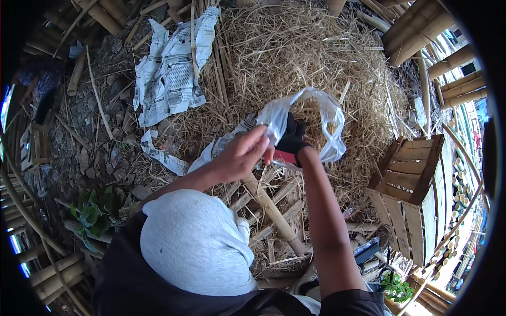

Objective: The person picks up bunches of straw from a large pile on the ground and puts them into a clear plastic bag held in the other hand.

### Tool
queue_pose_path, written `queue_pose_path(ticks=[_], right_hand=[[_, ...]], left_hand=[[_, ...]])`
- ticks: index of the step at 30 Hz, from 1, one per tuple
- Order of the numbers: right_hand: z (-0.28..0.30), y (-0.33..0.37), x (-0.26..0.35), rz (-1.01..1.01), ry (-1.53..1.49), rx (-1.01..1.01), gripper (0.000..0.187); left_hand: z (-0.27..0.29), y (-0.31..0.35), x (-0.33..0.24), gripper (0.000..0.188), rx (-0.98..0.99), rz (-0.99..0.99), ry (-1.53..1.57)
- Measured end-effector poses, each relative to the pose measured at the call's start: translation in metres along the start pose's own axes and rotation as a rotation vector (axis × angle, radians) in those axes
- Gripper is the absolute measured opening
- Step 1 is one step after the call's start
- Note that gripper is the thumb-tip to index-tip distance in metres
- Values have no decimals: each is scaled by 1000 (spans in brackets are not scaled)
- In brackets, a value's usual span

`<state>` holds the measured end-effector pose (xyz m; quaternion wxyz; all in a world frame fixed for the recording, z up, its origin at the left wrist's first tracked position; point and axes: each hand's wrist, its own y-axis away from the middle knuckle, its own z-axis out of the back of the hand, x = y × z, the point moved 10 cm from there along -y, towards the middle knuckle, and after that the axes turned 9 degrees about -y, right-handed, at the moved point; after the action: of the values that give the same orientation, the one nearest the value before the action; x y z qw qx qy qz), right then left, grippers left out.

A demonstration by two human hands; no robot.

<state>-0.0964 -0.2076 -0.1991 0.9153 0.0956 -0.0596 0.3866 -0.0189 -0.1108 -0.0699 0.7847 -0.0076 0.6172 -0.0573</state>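
My bare left hand [245,152] pinches the rim of a clear plastic bag [333,142] between thumb and fingers. My right hand [291,141] wears a black and red glove and reaches up into the bag's mouth. The bag's thin film and my left hand partly cover the gloved fingers, so I cannot tell whether they grip anything. Opened wide, the bag loops above loose dry straw [316,58]. A torn strip of newspaper [211,150] lies just left of my hands.
Crumpled newspaper sheets [171,68] lie at the upper left on stony soil. At right stands a slatted wooden crate [411,184]. Bamboo poles [274,213] and a rounded light grey cloth [195,242] are close below my hands. A leafy plant [89,213] grows at left; another person [42,79] is beyond.
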Motion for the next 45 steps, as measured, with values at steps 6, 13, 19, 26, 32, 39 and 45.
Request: queue_pose_path(ticks=[6, 13, 19, 26, 32, 39, 45], right_hand=[[137, 77, -5, 117, -829, 5, 49], [139, 175, -13, 367, -1415, 122, 69], [-21, 154, -86, -737, -432, 64, 99], [-95, 112, -65, -713, -646, -223, 72], [-97, 162, -143, -947, -711, -134, 49], [-63, 238, -239, -1064, -1413, -845, 20], [4, 275, -282, -1072, -808, -825, 37]], left_hand=[[12, 4, 2, 20, 37, 69, 189], [12, -7, -2, 25, -120, 66, 386], [22, -18, -9, 21, -126, 99, 405], [21, -10, -2, 21, -158, 145, 414], [23, -7, 2, 21, -160, 150, 422], [23, -1, 3, 20, -146, 180, 396], [21, 1, 3, 17, -164, 163, 406]])
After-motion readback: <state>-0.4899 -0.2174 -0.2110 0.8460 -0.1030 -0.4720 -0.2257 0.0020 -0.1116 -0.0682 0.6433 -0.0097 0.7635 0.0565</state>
